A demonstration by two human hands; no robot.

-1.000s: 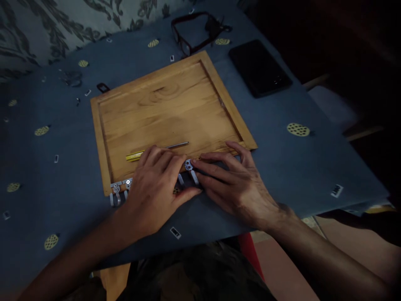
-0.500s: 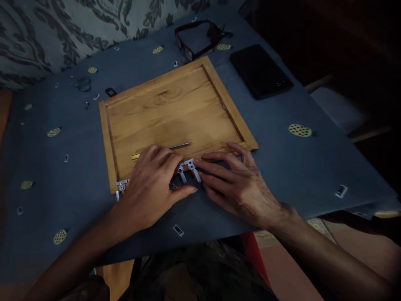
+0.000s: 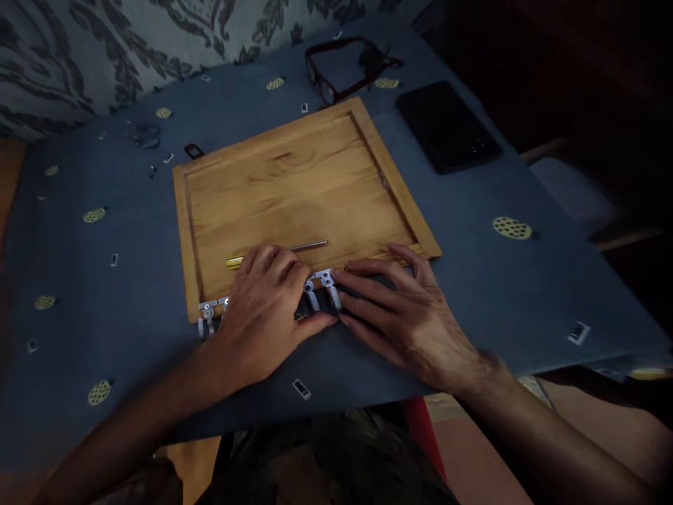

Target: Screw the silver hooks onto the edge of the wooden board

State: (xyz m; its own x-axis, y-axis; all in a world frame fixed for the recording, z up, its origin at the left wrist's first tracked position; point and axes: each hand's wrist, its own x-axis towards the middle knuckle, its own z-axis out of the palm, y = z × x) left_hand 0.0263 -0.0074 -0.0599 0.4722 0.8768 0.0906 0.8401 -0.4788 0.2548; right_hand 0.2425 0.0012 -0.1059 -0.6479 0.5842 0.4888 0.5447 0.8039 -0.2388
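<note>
A wooden board [image 3: 287,196] with a raised frame lies on the table. Along its near edge runs a silver metal hook rail [image 3: 209,308], with hooks hanging toward me. My left hand [image 3: 268,308] is curled over the middle of the rail, thumb stretched along the near side; its palm hides part of the metal. The fingers of my right hand [image 3: 402,312] are extended and spread, the index fingertip touching the rail's right part. A screwdriver [image 3: 310,246] with a yellow handle rests on the board, partly covered by my left fingers.
Dark-framed glasses [image 3: 344,91] and a black tablet-like device [image 3: 446,126] lie beyond the board. At the far left are a small dark metal-looking piece [image 3: 146,135] and a little dark loop [image 3: 193,151]. A blue patterned cloth [image 3: 536,294] covers the table.
The view has shifted slightly, so everything sits a little further right. Both hands stay at the hook rail; my left wrist exposes slightly more of its left end.
</note>
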